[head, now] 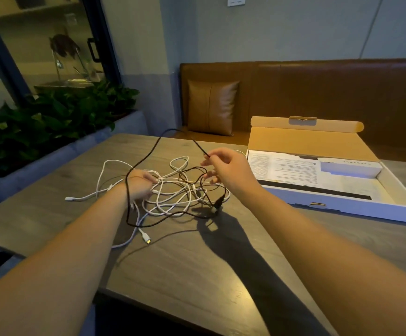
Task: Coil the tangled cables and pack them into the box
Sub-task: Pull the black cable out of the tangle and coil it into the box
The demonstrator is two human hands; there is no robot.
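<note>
A tangle of white cables (170, 200) and a thin black cable (148, 151) lies in the middle of the wooden table (185, 263). My right hand (231, 170) is raised above the tangle and pinches the black cable near one end. That cable arcs up, back and over my left wrist. My left hand (140, 185) rests on the left side of the tangle with its fingers closed around white strands. A black plug (218, 202) lies at the tangle's right edge. The open flat cardboard box (337, 204) sits to the right, lid folded back.
Printed paper sheets (291, 170) lie inside the box. A white plug (146, 238) points toward me, and another white plug (69, 198) lies at the left. Behind the table stand a brown bench with a cushion (211, 107) and a planter of green leaves (51, 117).
</note>
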